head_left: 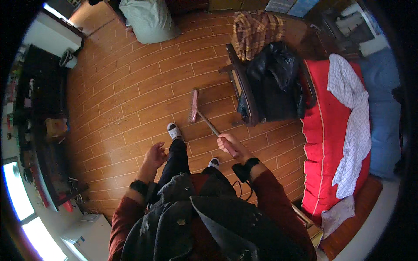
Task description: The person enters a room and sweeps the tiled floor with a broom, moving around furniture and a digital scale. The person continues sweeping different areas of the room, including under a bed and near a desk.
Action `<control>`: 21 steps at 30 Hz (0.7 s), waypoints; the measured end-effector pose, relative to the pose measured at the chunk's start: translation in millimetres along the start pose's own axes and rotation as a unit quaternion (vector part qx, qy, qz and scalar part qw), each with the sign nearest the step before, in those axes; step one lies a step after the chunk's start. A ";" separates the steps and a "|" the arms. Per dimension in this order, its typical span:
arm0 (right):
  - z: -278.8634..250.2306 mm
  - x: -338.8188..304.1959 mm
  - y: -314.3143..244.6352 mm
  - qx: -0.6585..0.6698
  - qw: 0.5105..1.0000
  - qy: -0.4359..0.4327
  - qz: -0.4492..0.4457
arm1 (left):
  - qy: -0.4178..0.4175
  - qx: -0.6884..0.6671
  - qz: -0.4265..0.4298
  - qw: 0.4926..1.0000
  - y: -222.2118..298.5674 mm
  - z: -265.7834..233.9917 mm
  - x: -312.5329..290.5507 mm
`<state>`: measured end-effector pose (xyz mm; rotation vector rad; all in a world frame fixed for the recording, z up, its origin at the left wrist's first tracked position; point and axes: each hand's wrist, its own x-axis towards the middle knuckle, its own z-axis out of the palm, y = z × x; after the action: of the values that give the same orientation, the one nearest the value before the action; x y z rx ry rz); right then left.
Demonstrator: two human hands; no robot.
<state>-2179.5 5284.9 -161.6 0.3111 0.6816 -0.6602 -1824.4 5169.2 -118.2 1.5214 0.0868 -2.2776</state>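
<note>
My right hand (230,145) is wrapped round the handle of a broom (194,106). The broom's pinkish head rests on the tiled floor ahead of my feet, bristles facing left. Its handle slants from the head back to my right hand. Nothing is in my left hand (155,154), which hangs over the floor left of my leg, fingers loosely bent and apart. Small pale crumbs of litter (116,119) lie scattered on the floor to the left of the broom head.
A chair (244,95) with a black jacket (276,74) stands to the right. Beyond it is a red-covered couch (317,143). A pale green sack (150,21) sits at the far side. Along the left wall are a dark cabinet (48,82) and a small bin (68,59).
</note>
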 end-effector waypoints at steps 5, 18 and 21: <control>64.4 -3.8 -25.0 -0.092 0.929 0.286 -0.215 | -0.041 -0.023 0.001 0.999 91.6 33.3 54.2; 149.4 163.1 -188.6 -0.054 0.956 0.250 -0.143 | 0.060 -0.029 -0.028 0.997 251.4 45.3 103.6; 183.5 204.2 -188.5 -0.085 0.949 0.274 -0.131 | 0.063 -0.048 -0.049 0.996 262.3 40.5 111.5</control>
<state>-2095.0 4963.0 -172.3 0.2454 1.3234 -0.7674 -1802.5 4885.0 -158.4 1.6415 0.3081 -2.2152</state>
